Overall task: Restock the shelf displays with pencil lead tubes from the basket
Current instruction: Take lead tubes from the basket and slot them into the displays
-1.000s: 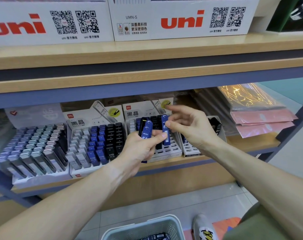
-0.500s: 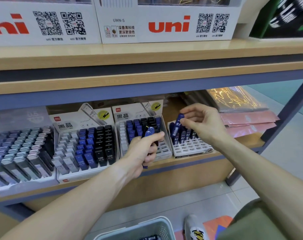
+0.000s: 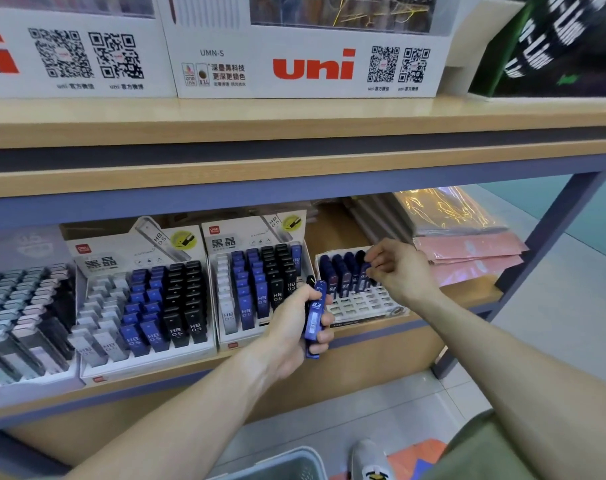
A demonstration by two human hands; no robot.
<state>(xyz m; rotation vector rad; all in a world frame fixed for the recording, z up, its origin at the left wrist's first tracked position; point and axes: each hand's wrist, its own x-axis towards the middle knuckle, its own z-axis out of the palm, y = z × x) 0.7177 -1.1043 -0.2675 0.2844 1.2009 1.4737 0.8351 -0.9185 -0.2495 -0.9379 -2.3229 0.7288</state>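
The blue lead tube gripped in the left hand carried "0.3", seen upside down. Just right of that hand, under the fingers of the right hand, dark tubes standing in the white grid tray read "0.3" as well. Directly behind the left hand, the deli display box bore a red "deli" mark and "黑晶" on its card, with tubes marked "HB 0.5". The next box to the left showed the same "黑晶" and "HB 0.5". High above both hands, the white carton read "uni" in red, "UMN-S", QR codes and "深墨黑科技 更深更锁色".
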